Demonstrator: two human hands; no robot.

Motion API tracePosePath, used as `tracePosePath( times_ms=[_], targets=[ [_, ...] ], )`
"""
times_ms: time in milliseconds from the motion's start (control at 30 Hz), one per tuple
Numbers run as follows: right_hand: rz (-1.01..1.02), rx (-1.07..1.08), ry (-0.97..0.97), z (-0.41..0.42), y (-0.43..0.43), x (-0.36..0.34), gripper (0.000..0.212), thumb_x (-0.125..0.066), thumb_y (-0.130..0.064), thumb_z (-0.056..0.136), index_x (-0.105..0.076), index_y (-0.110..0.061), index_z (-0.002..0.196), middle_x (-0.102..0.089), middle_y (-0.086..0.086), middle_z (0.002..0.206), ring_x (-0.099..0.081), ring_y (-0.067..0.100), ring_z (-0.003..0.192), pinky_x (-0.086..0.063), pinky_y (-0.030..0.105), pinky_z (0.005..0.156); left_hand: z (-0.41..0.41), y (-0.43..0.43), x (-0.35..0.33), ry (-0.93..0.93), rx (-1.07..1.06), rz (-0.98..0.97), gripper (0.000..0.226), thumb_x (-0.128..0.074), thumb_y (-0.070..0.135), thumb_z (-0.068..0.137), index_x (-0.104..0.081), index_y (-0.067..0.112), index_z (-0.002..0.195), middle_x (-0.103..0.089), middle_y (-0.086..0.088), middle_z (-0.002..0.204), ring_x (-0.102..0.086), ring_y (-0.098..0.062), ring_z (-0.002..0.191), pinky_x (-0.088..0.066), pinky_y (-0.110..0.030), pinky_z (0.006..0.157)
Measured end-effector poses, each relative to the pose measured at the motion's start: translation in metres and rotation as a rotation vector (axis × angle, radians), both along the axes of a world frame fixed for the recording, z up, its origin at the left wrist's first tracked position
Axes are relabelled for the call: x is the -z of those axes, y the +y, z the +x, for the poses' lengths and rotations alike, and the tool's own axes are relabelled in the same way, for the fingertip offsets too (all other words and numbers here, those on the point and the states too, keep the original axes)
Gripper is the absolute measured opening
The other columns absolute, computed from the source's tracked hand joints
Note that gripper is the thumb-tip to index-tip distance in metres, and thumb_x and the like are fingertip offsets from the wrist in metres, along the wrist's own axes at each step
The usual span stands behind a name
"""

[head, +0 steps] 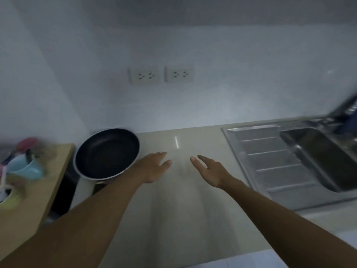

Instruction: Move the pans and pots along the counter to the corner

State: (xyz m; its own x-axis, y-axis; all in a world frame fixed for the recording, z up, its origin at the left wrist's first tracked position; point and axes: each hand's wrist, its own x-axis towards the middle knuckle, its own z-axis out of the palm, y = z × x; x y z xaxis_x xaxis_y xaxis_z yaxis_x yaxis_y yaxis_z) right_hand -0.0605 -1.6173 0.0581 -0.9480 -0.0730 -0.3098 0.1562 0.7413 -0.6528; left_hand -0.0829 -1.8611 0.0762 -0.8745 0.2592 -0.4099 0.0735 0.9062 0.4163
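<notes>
Counter: stretching pale beneath both hands.
Pan: sitting just left of my left hand.
Hands: I'm holding it and my right hand spread, gripping nothing.

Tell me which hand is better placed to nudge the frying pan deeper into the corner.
Left. The left hand is open right beside the frying pan; the right hand lies farther off, toward the sink.
</notes>
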Motion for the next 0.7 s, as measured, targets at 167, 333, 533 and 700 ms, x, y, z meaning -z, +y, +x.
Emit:
tracePosePath(
  times_ms=[167, 333, 533, 700],
  targets=[
    [-0.009, 0.165, 0.056, 0.054, 0.120, -0.015, 0.090, -0.027, -0.082, 0.086, -0.038, -0.022, 0.153, -0.038, 0.003, 0.158, -0.032, 0.025, 0.146, -0.021, 0.045, 0.121, 0.014, 0.133, -0.014, 0.093, 0.153, -0.022, 0.067, -0.025, 0.064, 0.098, -0.020, 0.032, 0.157, -0.016, 0.006, 0.165, -0.015, -0.014, 0.151, -0.013, -0.036, 0.121],
    [0.010, 0.268, 0.087, 0.123, 0.236, -0.025, 0.093, -0.022, -0.084, 0.084, -0.044, -0.021, 0.149, -0.045, 0.003, 0.154, -0.039, 0.023, 0.142, -0.025, 0.048, 0.118, 0.054, 0.257, -0.018, 0.080, 0.276, -0.003, 0.067, -0.025, 0.065, 0.098, -0.024, 0.032, 0.156, -0.019, 0.006, 0.165, -0.018, -0.015, 0.151, -0.015, -0.036, 0.120],
    [-0.020, 0.441, 0.081, 0.205, 0.345, -0.030, 0.083, -0.027, -0.080, 0.089, -0.044, -0.026, 0.149, -0.045, 0.000, 0.154, -0.037, 0.023, 0.143, -0.020, 0.052, 0.119, 0.098, 0.392, -0.025, 0.088, 0.415, 0.027, 0.066, -0.032, 0.064, 0.098, -0.031, 0.031, 0.154, -0.028, 0.002, 0.162, -0.028, -0.020, 0.148, -0.022, -0.040, 0.120],
    [-0.011, 0.662, 0.097, 0.272, 0.444, -0.037, 0.082, -0.025, -0.077, 0.091, -0.041, -0.022, 0.150, -0.044, 0.003, 0.154, -0.038, 0.027, 0.143, -0.020, 0.053, 0.119, 0.130, 0.518, -0.032, 0.101, 0.608, 0.048, 0.062, -0.033, 0.060, 0.099, -0.034, 0.030, 0.153, -0.030, -0.002, 0.161, -0.029, -0.023, 0.148, -0.023, -0.041, 0.120]
  ],
)
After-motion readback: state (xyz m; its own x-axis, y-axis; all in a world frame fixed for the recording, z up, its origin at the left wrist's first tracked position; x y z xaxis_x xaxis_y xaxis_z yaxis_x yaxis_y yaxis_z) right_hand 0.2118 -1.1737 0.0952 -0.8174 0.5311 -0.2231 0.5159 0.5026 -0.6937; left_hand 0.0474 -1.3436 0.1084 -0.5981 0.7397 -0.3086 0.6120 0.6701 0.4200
